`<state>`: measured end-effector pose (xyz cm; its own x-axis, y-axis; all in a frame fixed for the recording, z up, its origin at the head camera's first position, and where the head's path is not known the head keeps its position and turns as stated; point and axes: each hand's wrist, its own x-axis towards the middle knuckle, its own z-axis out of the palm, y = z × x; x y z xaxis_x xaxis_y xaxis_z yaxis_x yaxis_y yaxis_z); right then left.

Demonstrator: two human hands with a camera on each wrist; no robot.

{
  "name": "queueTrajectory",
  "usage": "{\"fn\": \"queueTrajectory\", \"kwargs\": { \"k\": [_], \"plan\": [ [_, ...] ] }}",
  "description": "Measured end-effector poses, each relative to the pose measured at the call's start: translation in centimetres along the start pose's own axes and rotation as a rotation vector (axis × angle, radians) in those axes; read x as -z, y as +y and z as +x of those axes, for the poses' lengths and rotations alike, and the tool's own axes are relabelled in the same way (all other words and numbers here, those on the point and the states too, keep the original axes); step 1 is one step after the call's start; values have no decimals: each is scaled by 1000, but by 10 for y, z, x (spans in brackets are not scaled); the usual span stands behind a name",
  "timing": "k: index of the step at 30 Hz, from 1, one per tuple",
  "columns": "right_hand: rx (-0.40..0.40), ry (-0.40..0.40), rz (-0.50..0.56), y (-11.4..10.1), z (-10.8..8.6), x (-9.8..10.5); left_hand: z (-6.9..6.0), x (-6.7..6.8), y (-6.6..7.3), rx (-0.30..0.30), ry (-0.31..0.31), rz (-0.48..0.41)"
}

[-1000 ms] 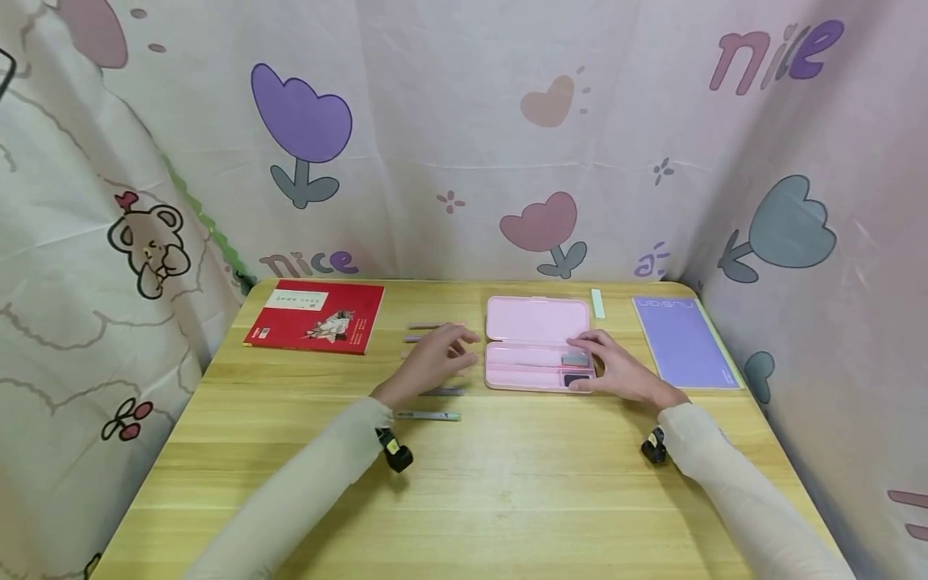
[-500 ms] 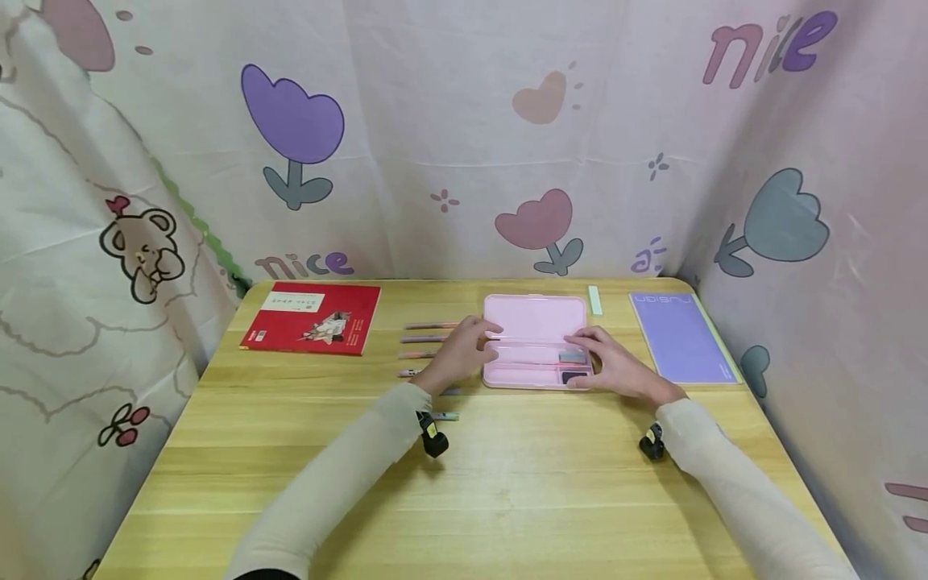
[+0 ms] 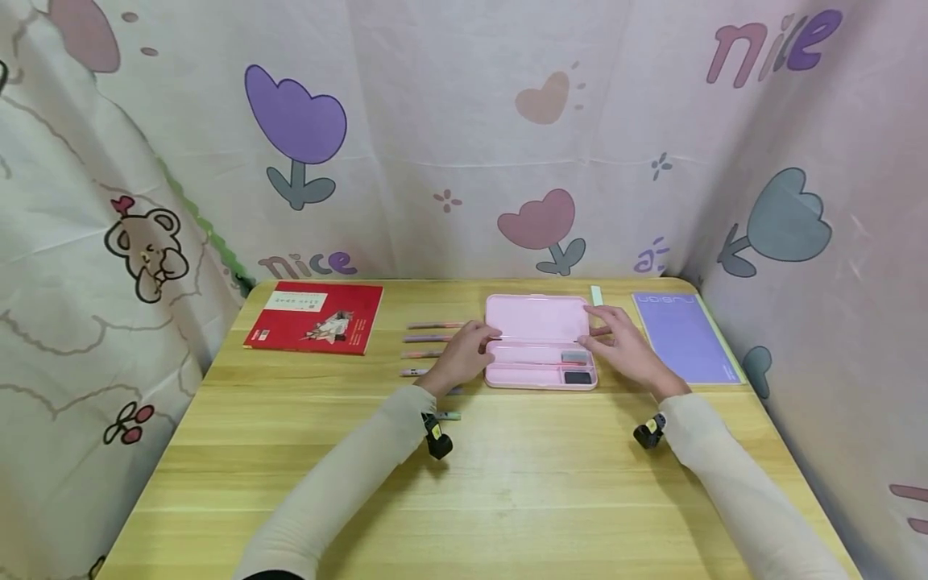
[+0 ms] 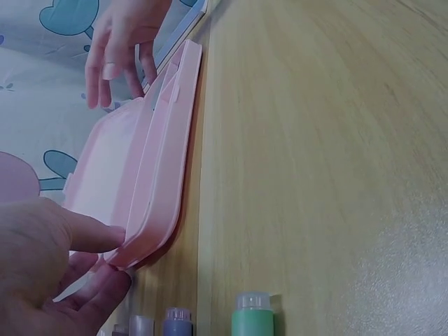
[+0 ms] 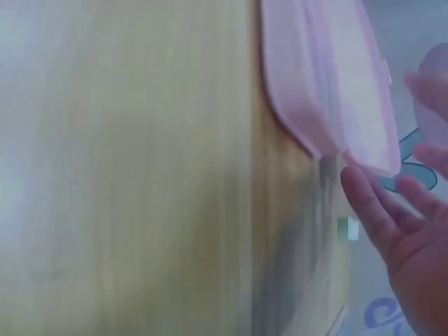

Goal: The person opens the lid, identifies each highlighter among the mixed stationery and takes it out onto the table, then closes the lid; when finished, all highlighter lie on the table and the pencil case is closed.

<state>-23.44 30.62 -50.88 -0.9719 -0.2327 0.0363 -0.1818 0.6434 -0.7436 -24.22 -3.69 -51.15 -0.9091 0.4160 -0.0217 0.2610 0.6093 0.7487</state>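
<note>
An open pink pencil case (image 3: 536, 316) lies flat on the table, its lid folded back toward the wall. In its tray sit a greyish block (image 3: 575, 357) and a dark block (image 3: 577, 378). My left hand (image 3: 462, 354) holds the case's left end near the hinge; the left wrist view shows thumb (image 4: 105, 236) and fingers at that corner. At the lid's right edge is my right hand (image 3: 625, 345), fingers extended, with fingertips (image 5: 353, 178) close to the lid's corner; whether they touch is unclear. Several pens (image 3: 424, 338) lie in a row beside and partly behind my left hand.
A red book (image 3: 319, 318) lies at the back left. Right of the case is a purple notebook (image 3: 685, 338). A pale green strip (image 3: 596, 295) lies behind my right hand. The patterned curtain (image 3: 435, 145) stands along the table's back edge.
My left hand has moved right from over the pens to the case's left end. My right hand has shifted from the tray's right side up to the lid's right edge.
</note>
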Motion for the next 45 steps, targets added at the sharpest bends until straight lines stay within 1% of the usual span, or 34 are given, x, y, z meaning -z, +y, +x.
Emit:
{"fn": "queueTrajectory", "kwargs": {
  "k": [1,3,6,8,12,14,17,21,24,26,30,32,33,35,37,39,42,45],
  "plan": [
    [-29,8,8,-2,0,0,0,0,0,0,0,2],
    [-94,8,62,-5,1,0,0,0,0,5,4,0],
    [-182,-3,184,-10,2,-1,0,0,1,10,3,1],
    [-224,-11,293,-12,3,-3,-1,0,1,9,-1,1],
    [-268,-14,540,-16,3,-4,-2,0,1,-2,-4,-4],
    [-280,-23,646,-17,2,-5,-2,0,1,-6,-5,-14],
    [-294,-37,706,-17,1,-5,-2,0,0,-8,-11,-35],
    [-306,-47,703,-16,0,-6,-3,0,-1,-6,-8,-55],
    [-307,-40,717,-16,-1,-7,-3,0,-2,-10,20,-67],
    [-307,-26,737,-17,-2,-7,-3,-1,-2,-16,65,-84],
    [-311,-3,743,-19,-2,-6,-1,1,0,-41,211,-113],
    [-321,5,734,-20,-3,-5,-1,3,2,-48,272,-117],
    [-324,9,736,-19,-4,-5,-1,3,3,-51,293,-116],
    [-320,16,745,-18,-6,-4,-2,3,5,-60,310,-108],
    [-311,26,746,-17,-9,-3,-5,3,7,-76,304,-96],
    [-292,26,697,-15,-12,-3,-10,2,9,-86,275,-88],
    [-246,7,518,-12,-18,-4,-18,1,9,-98,215,-75],
    [-165,-43,307,-8,-25,-5,-25,0,7,-119,143,-56]
  ]
}}
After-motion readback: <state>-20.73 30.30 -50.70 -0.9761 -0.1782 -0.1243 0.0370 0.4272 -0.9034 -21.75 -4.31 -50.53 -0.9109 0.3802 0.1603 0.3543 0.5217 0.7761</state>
